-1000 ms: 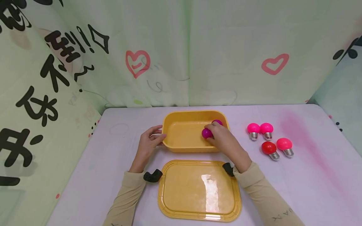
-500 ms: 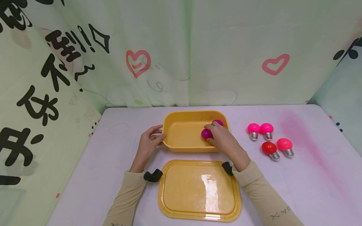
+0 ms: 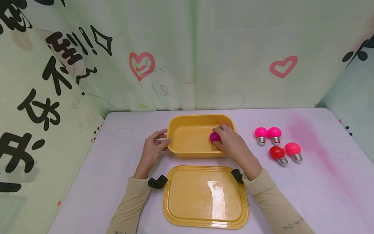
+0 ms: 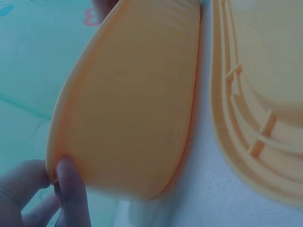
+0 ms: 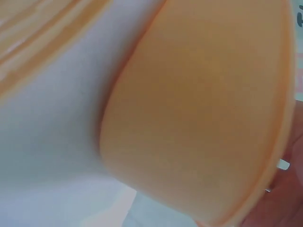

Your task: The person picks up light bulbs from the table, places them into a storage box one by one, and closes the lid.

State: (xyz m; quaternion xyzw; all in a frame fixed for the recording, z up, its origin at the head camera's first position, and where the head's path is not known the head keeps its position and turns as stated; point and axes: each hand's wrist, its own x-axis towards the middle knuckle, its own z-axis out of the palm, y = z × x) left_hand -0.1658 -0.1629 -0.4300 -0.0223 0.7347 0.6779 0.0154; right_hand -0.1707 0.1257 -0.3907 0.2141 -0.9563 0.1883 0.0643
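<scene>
A yellow plastic box [image 3: 187, 136] stands near the back of the table. My left hand [image 3: 156, 142] grips its left rim, with thumb and fingers on either side of the wall in the left wrist view. Inside the right end of the box, my right hand [image 3: 230, 143] holds a purple light bulb [image 3: 215, 136]; only its round head shows, and the fingers hide the rest. Behind those fingers a second purple-pink bulb [image 3: 223, 124] is almost fully covered. In the right wrist view the box wall [image 5: 199, 104] hides most of the right hand.
A yellow lid [image 3: 204, 198] lies in front of the box, between the forearms. Several bulbs lie right of the box: pink ones, among them a pink bulb [image 3: 293, 149], and a red bulb [image 3: 277, 152]. A green curtain [image 3: 228, 48] hangs behind the table [image 3: 292, 195].
My right hand has shifted slightly right with the purple bulb, and now covers more of the second bulb behind it. The left hand stays at the box rim.
</scene>
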